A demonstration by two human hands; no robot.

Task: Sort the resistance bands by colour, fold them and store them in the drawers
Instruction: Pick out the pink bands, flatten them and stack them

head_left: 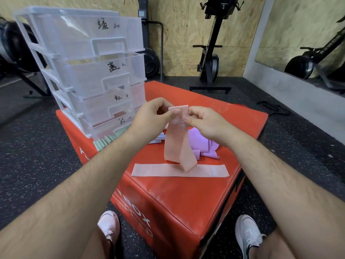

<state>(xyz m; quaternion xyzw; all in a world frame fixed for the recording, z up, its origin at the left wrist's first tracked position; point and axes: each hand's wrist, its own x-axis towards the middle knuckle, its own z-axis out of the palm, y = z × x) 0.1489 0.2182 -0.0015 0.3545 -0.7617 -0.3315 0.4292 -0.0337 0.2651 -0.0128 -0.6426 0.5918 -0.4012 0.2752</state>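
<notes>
Pink resistance band (179,139) is pinched at its top end by the fingers of both the left hand (151,118) and the right hand (203,122), and is held hanging above the red box (177,195). A second pink band (164,170) is laid flat beneath it. Purple bands (203,144) are heaped just behind, and green bands (104,143) are stacked against the clear drawer unit (84,62).

Red box (177,199), drawer unit (89,71), flat pink band (164,171), purple bands (202,142), green bands (104,143)
</notes>
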